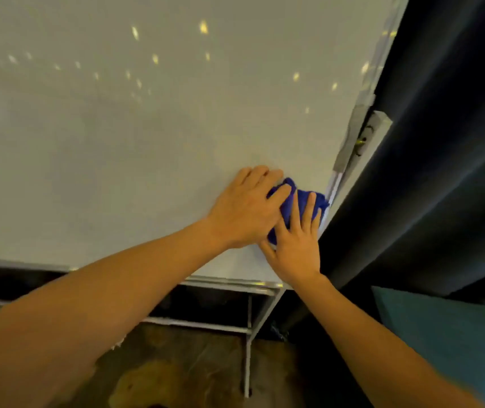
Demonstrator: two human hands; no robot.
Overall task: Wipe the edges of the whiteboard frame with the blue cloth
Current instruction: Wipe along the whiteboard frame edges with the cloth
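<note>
The blue cloth (300,203) lies bunched against the whiteboard (147,142) near its lower right corner, touching the frame (334,187); the left hand (247,210) and right hand (297,245) press it flat, fingers spread, neither grip closed; a dark curtain (441,142) hangs just beside.

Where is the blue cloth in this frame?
In the head view, the blue cloth is pressed against the whiteboard near its lower right corner, under both hands, its far end touching the right frame edge.
</note>
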